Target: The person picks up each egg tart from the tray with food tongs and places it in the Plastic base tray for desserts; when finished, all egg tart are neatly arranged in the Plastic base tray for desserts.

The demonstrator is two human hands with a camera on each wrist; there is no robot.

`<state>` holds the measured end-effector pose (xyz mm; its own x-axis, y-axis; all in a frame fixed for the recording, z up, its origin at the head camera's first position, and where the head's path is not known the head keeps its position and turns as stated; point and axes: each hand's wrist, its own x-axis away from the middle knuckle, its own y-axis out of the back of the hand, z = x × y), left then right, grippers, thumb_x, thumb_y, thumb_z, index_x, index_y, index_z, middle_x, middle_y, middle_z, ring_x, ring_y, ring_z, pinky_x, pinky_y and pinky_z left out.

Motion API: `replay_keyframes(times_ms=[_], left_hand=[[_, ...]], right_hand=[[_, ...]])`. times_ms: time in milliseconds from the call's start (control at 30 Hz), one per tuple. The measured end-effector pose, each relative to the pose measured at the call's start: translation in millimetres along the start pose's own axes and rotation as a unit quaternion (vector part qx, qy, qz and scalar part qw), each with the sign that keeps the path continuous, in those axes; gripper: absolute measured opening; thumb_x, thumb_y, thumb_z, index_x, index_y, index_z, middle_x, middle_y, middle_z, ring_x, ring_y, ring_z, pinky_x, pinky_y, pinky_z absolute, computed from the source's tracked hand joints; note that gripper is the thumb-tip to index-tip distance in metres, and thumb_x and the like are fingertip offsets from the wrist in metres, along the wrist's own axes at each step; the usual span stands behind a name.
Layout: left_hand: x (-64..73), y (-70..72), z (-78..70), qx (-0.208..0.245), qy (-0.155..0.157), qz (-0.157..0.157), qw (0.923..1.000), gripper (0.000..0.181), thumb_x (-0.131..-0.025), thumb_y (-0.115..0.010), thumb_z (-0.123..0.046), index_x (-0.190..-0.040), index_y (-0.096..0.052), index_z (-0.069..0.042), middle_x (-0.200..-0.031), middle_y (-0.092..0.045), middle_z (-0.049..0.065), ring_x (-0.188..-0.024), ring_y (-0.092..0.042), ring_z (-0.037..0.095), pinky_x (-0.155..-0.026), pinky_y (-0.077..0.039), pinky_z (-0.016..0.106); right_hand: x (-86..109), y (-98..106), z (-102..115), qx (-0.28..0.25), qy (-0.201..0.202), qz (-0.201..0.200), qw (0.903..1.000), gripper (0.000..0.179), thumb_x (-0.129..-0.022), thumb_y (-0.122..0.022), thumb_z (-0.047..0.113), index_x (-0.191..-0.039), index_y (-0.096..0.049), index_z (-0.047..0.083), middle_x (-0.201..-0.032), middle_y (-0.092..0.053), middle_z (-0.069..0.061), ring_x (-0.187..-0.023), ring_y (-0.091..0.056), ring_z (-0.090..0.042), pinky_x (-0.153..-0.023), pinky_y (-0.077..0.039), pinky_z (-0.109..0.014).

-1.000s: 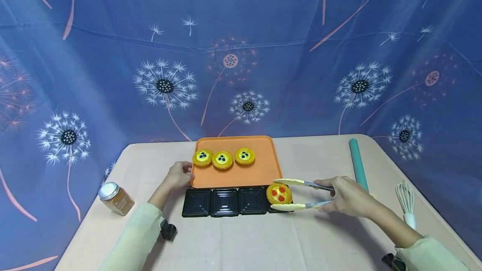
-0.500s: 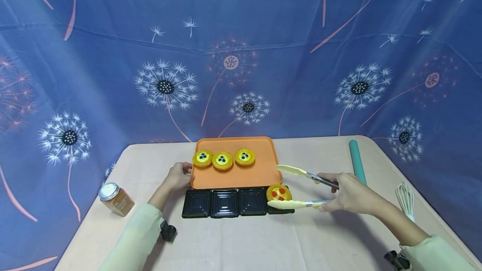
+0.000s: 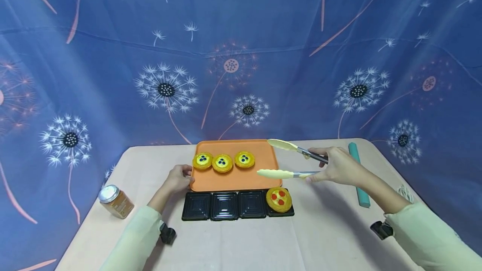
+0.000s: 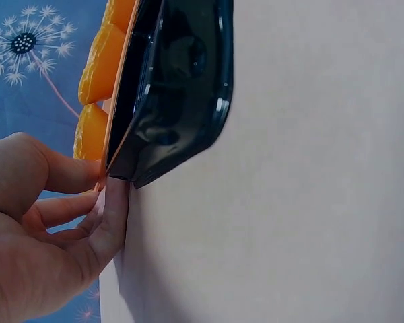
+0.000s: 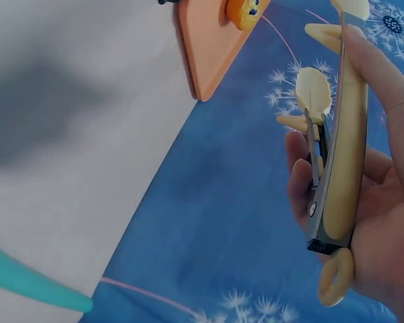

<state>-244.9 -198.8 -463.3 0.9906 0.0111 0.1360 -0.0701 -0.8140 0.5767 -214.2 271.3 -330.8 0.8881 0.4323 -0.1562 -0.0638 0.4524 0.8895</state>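
My left hand [image 3: 178, 178] pinches the left rim of the orange tray [image 3: 233, 182]; the left wrist view shows the thumb and fingers on either side of that edge. Three egg tarts with blue dots, among them a middle tart [image 3: 222, 163], lie on the tray. In front stands a row of black square compartments [image 3: 224, 206]. A tart with red pieces [image 3: 279, 199] sits in its rightmost one. My right hand [image 3: 337, 165] grips cream-tipped tongs [image 5: 347, 134], their jaws spread apart with nothing between them, above the tray's right side.
At the left stands a jar [image 3: 116, 201] with a silver lid and brown contents. A teal rolling pin [image 3: 362, 195] lies at the right, partly behind the right arm. Beyond it a whisk [image 3: 405, 193] is mostly hidden. A blue dandelion cloth [image 3: 293, 74] hangs behind the table.
The tongs have come off the red-topped tart, which stays in the right compartment. My right hand has lifted them up and back toward the tray. The left hand keeps its place.
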Motion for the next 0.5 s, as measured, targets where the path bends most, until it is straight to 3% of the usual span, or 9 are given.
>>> replay_keyframes(times_ms=[133,200,300,367,433,500], left_hand=[[0.3,0.7,2.0,0.007,0.003,0.002,1.0,0.045,-0.085,-0.062,0.009,-0.129,-0.054,0.014,-0.1,-0.058,0.017,-0.085,-0.057,0.024,-0.061,-0.055,0.028],[-0.3,1.0,2.6,0.006,0.004,-0.002,1.0,0.044,-0.085,-0.062,0.009,-0.128,-0.055,0.014,-0.099,-0.059,0.016,-0.084,-0.057,0.024,-0.061,-0.055,0.028],[-1.4,1.4,2.8,0.002,0.001,-0.01,1.0,0.043,-0.084,-0.064,0.009,-0.126,-0.057,0.013,-0.097,-0.06,0.015,-0.084,-0.057,0.023,-0.061,-0.054,0.027],[-1.9,1.2,2.5,-0.002,-0.002,-0.012,0.9999,0.042,-0.084,-0.064,0.008,-0.124,-0.058,0.013,-0.095,-0.06,0.014,-0.083,-0.056,0.023,-0.061,-0.052,0.026],[-2.1,0.8,2.3,-0.003,-0.006,-0.009,0.9999,0.04,-0.083,-0.064,0.008,-0.123,-0.059,0.013,-0.094,-0.06,0.014,-0.082,-0.056,0.023,-0.06,-0.052,0.026],[-2.2,0.4,2.7,-0.003,-0.008,-0.006,0.9999,0.04,-0.084,-0.064,0.008,-0.123,-0.059,0.013,-0.094,-0.06,0.014,-0.081,-0.056,0.023,-0.06,-0.052,0.026]], right_hand=[[-24.4,-11,1,0.0,0.007,-0.006,1.0,0.091,-0.063,-0.094,0.038,-0.133,-0.058,-0.008,-0.095,-0.07,-0.01,-0.07,-0.058,-0.014,-0.053,-0.045,-0.029],[-37.5,-18,1,-0.006,0.01,-0.002,0.9999,0.092,-0.063,-0.094,0.037,-0.134,-0.057,-0.007,-0.082,-0.067,-0.007,-0.061,-0.052,-0.012,-0.048,-0.04,-0.027],[-55.7,-30,-1,-0.015,0.009,0.012,0.9998,0.093,-0.063,-0.093,0.04,-0.135,-0.057,-0.006,-0.058,-0.047,0.003,-0.049,-0.038,-0.01,-0.043,-0.029,-0.024],[-65.3,-38,-3,-0.016,0.011,0.022,0.9996,0.092,-0.063,-0.093,0.041,-0.135,-0.058,-0.005,-0.052,-0.038,0.004,-0.045,-0.031,-0.01,-0.043,-0.024,-0.025],[-72.4,-46,-5,-0.01,0.019,0.026,0.9994,0.091,-0.063,-0.092,0.043,-0.133,-0.059,-0.006,-0.06,-0.053,0.003,-0.046,-0.032,-0.011,-0.046,-0.029,-0.026],[-77.1,-54,-7,-0.003,0.026,0.029,0.9993,0.09,-0.064,-0.092,0.044,-0.131,-0.06,-0.005,-0.082,-0.069,-0.006,-0.052,-0.044,-0.014,-0.053,-0.04,-0.03]])
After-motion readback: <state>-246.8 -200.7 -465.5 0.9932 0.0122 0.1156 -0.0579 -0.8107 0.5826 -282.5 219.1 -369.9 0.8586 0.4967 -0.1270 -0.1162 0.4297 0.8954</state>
